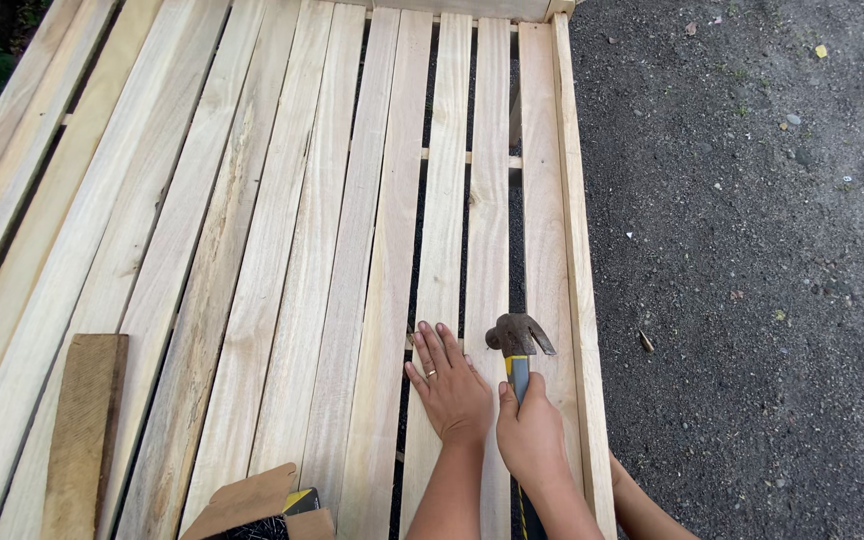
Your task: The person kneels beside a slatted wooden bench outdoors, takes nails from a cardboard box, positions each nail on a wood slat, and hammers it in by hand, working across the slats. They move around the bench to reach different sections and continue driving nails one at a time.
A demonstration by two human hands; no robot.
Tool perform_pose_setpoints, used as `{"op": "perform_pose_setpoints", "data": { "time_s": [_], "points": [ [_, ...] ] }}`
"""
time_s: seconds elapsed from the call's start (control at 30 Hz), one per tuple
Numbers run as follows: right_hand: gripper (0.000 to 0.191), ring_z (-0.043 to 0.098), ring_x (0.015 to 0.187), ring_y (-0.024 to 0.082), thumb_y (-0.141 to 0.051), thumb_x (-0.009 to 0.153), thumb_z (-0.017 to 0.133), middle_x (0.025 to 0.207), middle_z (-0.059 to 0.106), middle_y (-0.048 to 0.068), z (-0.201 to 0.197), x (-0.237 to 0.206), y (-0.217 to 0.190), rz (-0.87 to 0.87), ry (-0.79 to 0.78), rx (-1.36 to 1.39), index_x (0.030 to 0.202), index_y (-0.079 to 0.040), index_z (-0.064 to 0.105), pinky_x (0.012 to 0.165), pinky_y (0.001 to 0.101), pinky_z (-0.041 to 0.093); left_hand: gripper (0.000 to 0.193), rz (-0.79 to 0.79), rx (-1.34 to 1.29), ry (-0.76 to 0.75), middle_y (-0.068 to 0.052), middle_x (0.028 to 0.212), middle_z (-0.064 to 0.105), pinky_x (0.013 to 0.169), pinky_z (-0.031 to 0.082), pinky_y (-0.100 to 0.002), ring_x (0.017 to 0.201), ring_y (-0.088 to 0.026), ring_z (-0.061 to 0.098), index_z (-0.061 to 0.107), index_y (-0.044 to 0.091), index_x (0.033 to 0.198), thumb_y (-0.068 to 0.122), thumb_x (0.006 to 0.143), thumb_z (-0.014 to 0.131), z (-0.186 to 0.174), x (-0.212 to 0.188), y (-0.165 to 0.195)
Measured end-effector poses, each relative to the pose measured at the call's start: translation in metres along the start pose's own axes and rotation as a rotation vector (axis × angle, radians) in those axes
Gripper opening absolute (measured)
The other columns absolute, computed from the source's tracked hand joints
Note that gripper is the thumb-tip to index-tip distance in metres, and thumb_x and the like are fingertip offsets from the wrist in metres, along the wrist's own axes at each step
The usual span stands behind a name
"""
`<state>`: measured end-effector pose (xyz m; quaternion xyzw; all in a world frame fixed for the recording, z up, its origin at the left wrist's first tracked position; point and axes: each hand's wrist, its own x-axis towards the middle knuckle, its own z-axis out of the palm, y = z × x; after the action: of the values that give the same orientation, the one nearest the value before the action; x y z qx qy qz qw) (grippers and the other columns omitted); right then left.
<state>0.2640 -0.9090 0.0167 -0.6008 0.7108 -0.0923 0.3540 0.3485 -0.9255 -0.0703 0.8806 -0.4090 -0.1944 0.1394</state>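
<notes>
R hand [530,432] grips hammer [518,345] handle, fingers wrapped tight; head sits over slat [487,200]. L hand [449,385] just left of hammer, flat on slat, fingers spread. Cardboard box [262,500] & dark board [82,430] well left of hammer. Gravel [752,250] to its right.

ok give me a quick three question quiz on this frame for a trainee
1. True or false: the left hand lies flat on a wooden slat.
2. Which tool does the right hand grip? A) saw B) claw hammer C) pliers
3. What lies at the bottom edge, left of the arms?

Key:
1. True.
2. B, the claw hammer, held by its handle.
3. An open cardboard box, beside a darker short board.
</notes>
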Motion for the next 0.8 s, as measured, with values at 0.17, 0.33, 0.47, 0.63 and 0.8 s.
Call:
{"op": "perform_pose_setpoints", "data": {
  "time_s": [0.17, 0.33, 0.47, 0.63, 0.8],
  "points": [
    [0.034, 0.068, 0.086, 0.053, -0.03, 0.099, 0.053, 0.088, 0.071, 0.033, 0.009, 0.0, 0.007, -0.051, 0.057, 0.032, 0.117, -0.001, 0.05, 0.077, 0.058, 0.051, 0.069, -0.007, 0.005, -0.029, -0.012, 0.171, 0.001, 0.124, 0.003, -0.048, 0.157, -0.027, -0.001, 0.014, 0.009, 0.161, 0.028, 0.1, 0.041, -0.009, -0.001, 0.002],
    [0.032, 0.068, 0.083, 0.05, -0.031, 0.1, 0.054, 0.085, 0.07, 0.031, 0.007, 0.004, -0.001, -0.031, 0.077, 0.06, 0.113, -0.001, 0.053, 0.075, 0.0568, 0.052, 0.068, 0.025, -0.068, 0.049, -0.011, 0.171, 0.003, 0.124, 0.004, -0.047, 0.157, -0.026, 0.001, 0.017, 0.01, 0.161, 0.028, 0.1, 0.042, -0.013, -0.001, -0.001],
    [0.03, 0.063, 0.059, 0.034, -0.03, 0.101, 0.055, 0.07, 0.063, 0.019, -0.022, -0.027, -0.009, 0.074, 0.047, 0.316, 0.109, -0.001, 0.053, 0.053, 0.0486, 0.051, 0.066, 0.028, -0.206, 0.028, -0.007, 0.172, 0.003, 0.128, 0.004, -0.046, 0.159, -0.023, 0.001, 0.019, 0.012, 0.162, 0.025, 0.102, 0.044, -0.033, -0.004, 0.0],
    [0.021, 0.046, 0.044, 0.015, -0.016, 0.096, 0.059, 0.065, 0.051, 0.005, -0.048, -0.073, -0.034, 0.151, -0.093, 0.713, 0.108, -0.001, 0.051, 0.039, 0.0336, 0.04, 0.04, 0.056, -0.369, -0.056, -0.016, 0.144, 0.05, 0.107, 0.04, -0.045, 0.132, -0.033, 0.048, 0.058, 0.008, 0.131, 0.016, 0.093, 0.052, -0.098, -0.018, -0.019],
    [0.027, 0.046, 0.045, 0.014, -0.001, 0.088, 0.058, 0.067, 0.051, 0.008, -0.016, -0.114, -0.047, 0.14, -0.187, 0.869, 0.114, -0.003, 0.052, 0.041, 0.0336, 0.042, 0.024, -0.084, -0.247, 0.03, -0.02, 0.09, 0.074, 0.077, 0.057, -0.047, 0.085, -0.04, 0.071, 0.072, 0.003, 0.089, 0.016, 0.091, 0.052, -0.185, -0.089, -0.119]
  ]
}}
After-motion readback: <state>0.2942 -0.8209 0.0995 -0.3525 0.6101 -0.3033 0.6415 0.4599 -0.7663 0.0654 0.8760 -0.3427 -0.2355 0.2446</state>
